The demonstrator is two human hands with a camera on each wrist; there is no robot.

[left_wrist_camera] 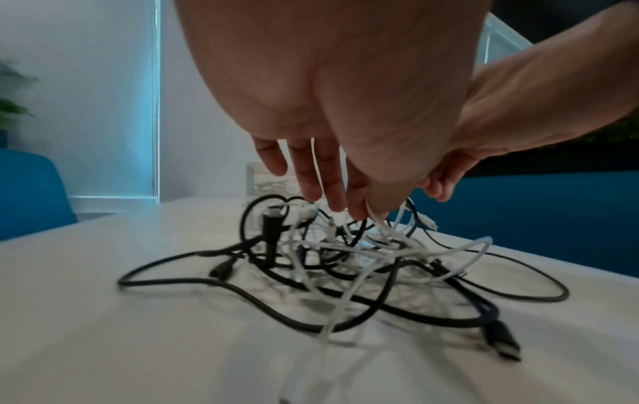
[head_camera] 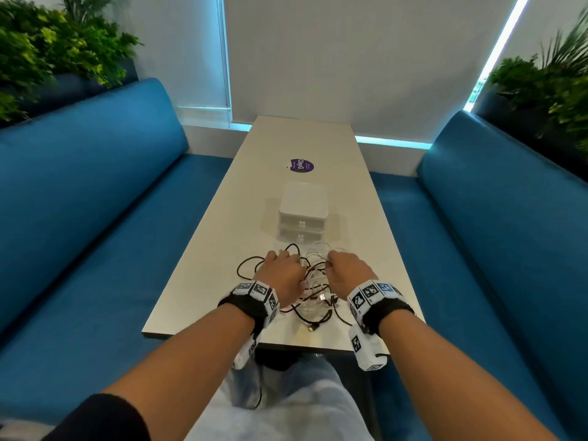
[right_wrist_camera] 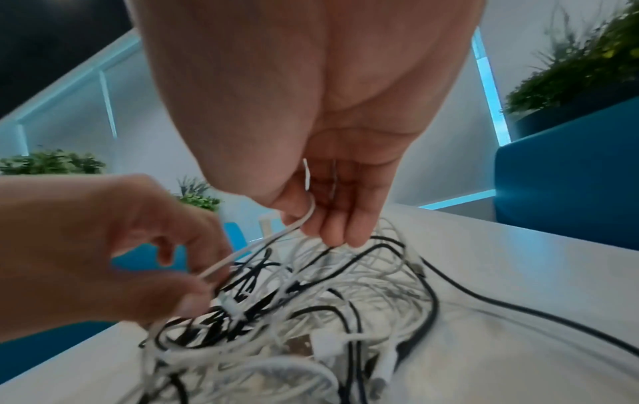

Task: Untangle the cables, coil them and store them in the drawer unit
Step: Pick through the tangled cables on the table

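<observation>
2 hands are sunk in tangled cables (head_camera: 313, 281) near the tabletop's (head_camera: 197, 300) front edge: a thin white cable (right_wrist_camera: 242, 252) is pinched by left hand (head_camera: 280, 275) and right hand (head_camera: 348, 272).

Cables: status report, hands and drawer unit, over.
Both hands, left and right, pinch one white cable. Tangle unsorted on table. Drawer unit closed.

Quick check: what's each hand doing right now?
Left hand: pinches a white cable from the tangle.
Right hand: holds the same white cable.
</observation>
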